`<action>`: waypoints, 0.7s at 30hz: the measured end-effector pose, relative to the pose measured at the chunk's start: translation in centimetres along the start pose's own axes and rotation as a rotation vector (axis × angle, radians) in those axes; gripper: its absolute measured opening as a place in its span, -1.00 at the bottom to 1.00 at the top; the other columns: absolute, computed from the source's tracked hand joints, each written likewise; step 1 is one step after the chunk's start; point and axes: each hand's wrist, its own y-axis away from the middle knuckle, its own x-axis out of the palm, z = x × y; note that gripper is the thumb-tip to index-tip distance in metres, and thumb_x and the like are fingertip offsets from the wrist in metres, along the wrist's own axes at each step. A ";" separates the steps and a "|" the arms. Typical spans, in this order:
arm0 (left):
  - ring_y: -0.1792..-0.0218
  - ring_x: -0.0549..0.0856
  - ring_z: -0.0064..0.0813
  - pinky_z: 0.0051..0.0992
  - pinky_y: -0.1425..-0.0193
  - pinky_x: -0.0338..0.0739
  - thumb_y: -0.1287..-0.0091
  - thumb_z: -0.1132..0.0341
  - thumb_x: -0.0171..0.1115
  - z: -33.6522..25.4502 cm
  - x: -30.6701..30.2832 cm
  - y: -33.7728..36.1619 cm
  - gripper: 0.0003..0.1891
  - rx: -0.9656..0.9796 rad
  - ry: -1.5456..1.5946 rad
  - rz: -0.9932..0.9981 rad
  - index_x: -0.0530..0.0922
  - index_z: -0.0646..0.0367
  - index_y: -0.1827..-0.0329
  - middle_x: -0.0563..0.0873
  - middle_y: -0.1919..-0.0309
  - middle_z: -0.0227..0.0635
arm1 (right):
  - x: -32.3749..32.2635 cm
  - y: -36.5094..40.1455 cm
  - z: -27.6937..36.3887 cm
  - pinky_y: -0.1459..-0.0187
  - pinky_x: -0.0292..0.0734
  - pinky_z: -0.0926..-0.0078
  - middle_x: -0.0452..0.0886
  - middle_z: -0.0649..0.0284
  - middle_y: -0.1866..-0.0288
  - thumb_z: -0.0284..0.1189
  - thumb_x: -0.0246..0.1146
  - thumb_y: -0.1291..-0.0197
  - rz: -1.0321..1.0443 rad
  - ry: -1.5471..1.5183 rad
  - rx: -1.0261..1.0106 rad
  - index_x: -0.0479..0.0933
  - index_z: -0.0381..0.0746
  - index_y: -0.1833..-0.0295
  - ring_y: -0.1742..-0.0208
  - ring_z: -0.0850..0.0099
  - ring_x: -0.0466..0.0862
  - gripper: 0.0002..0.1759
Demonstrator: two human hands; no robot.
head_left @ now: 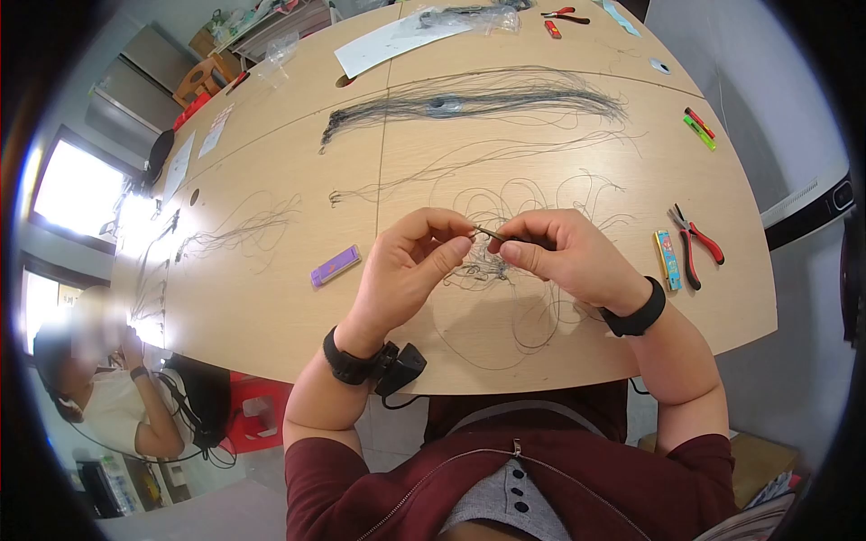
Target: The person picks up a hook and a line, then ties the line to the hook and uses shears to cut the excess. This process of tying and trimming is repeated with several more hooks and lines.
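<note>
Both hands meet above a loose tangle of thin dark wire-like line (492, 270) near the table's front edge. Between them is a small, slim brownish rod-like piece (487, 233), its exact kind too small to make out. My right hand (564, 257) pinches one end of it between thumb and forefinger. At the other end, my left hand (419, 257) has thumb and forefinger pressed together; what lies in that pinch is too small to name. Loops of the line spread out around and under both hands.
A purple box (335, 267) lies left of my hands. Red-handled pliers (693, 245) and a blue-yellow box (667, 260) lie right. Beyond are bundled lines (487, 101), a white sheet (397, 43) and a green lighter-like item (700, 132). Another person (108, 397) sits at left.
</note>
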 end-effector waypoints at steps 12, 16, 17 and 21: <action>0.18 0.52 -0.53 -0.54 0.05 0.42 -0.08 0.39 0.39 -0.5 0.0 0.6 -0.70 0.492 -0.752 -0.136 0.51 0.23 0.16 0.56 0.19 -0.32 | 1.0 -0.1 -0.8 0.45 0.26 0.71 0.44 0.48 0.51 -0.37 0.20 -0.22 -0.124 0.077 -0.042 0.54 -0.34 0.16 0.49 0.71 0.32 -0.77; 0.26 0.57 -0.45 -0.51 0.19 0.50 -0.06 0.37 0.40 -0.6 0.7 0.3 -0.74 0.353 -0.572 -0.234 0.57 0.19 0.20 0.59 0.28 -0.31 | 1.0 -0.2 -0.5 0.46 0.24 0.74 0.44 0.50 0.50 -0.36 0.19 -0.23 -0.055 -0.029 0.049 0.54 -0.31 0.15 0.49 0.74 0.31 -0.78; 0.24 0.57 -0.46 -0.52 0.17 0.50 -0.08 0.38 0.38 -0.4 0.6 0.3 -0.75 0.313 -0.486 -0.205 0.57 0.19 0.19 0.59 0.27 -0.32 | 1.0 -0.2 -0.6 0.46 0.24 0.74 0.44 0.51 0.50 -0.36 0.19 -0.23 -0.046 -0.065 0.064 0.54 -0.30 0.15 0.49 0.75 0.31 -0.78; 0.21 0.58 -0.54 -0.55 0.11 0.52 -0.17 0.42 0.30 0.7 -0.1 -0.1 -0.82 0.196 -0.228 -0.107 0.56 0.21 0.17 0.59 0.24 -0.36 | 0.8 -0.1 -0.5 0.47 0.24 0.76 0.46 0.51 0.48 -0.35 0.19 -0.24 -0.028 -0.149 0.081 0.55 -0.28 0.14 0.48 0.76 0.32 -0.79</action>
